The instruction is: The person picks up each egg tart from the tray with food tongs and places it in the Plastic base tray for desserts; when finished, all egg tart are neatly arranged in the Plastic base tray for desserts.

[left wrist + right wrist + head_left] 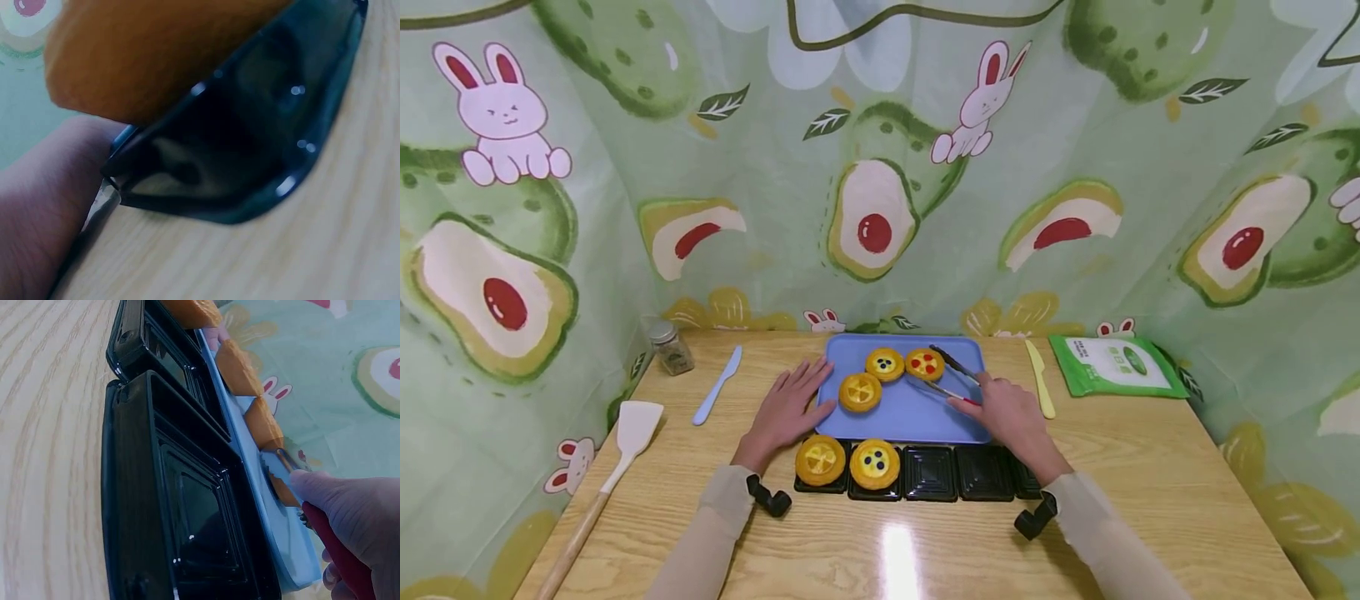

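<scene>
A blue tray (902, 412) holds three small tarts: a yellow one (860, 392), a blueberry one (885, 364) and a red-berry one (925, 364). My right hand (1011, 417) grips red-handled metal tongs (955, 379), whose spread tips lie close to the red-berry tart. My left hand (786, 408) lies flat on the table, its fingers against the tray's left edge. In front stands a row of black plastic cups (930, 472); the two leftmost hold tarts (820, 459) (874, 463). In the right wrist view the tongs (281, 469) reach over the blue tray (275, 519).
A spice jar (672, 347), a blue plastic knife (718, 385) and a white spatula with a wooden handle (617, 450) lie on the left. A yellow knife (1040, 379) and a green pouch (1116, 365) lie on the right. Printed cloth walls surround the table.
</scene>
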The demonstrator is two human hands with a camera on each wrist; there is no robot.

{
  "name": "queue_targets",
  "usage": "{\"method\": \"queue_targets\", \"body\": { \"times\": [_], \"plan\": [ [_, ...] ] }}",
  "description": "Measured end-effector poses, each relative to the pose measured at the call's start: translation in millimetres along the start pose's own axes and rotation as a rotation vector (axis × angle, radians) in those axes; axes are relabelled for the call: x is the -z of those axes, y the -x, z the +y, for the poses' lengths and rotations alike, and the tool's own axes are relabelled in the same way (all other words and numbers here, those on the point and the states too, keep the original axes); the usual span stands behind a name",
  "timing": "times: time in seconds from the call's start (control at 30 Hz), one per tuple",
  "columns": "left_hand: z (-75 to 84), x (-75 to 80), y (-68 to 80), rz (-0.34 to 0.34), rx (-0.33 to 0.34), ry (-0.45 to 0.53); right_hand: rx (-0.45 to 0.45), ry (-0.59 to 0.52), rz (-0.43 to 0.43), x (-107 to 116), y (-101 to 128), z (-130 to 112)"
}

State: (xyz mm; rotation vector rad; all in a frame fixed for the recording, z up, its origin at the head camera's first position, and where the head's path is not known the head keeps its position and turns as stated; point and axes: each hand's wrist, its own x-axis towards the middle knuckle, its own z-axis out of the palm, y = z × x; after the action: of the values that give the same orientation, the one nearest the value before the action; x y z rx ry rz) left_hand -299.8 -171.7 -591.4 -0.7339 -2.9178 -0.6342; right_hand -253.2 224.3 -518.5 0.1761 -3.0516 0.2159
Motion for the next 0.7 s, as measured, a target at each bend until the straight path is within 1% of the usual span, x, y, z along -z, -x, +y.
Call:
{"method": "queue_targets", "body": {
  "times": [0.23, 0.4, 0.7],
  "plan": [
    [-2.6, -2.7, -1.2, 0.01, -0.009, -0.031, 0.039, -0.008, 0.043, -2.7, 2.2, 4.3],
    [-3.5, -0.9, 0.0, 0.006, -0.008, -0.027, 0.043, -0.015, 0.061, -4.2, 2.7, 4.0],
    [-0.3, 0.3, 0.6, -0.004, 0.0, -0.018, 0.058, -0.024, 0.09, -5.1, 5.4, 6.6]
  ]
}}
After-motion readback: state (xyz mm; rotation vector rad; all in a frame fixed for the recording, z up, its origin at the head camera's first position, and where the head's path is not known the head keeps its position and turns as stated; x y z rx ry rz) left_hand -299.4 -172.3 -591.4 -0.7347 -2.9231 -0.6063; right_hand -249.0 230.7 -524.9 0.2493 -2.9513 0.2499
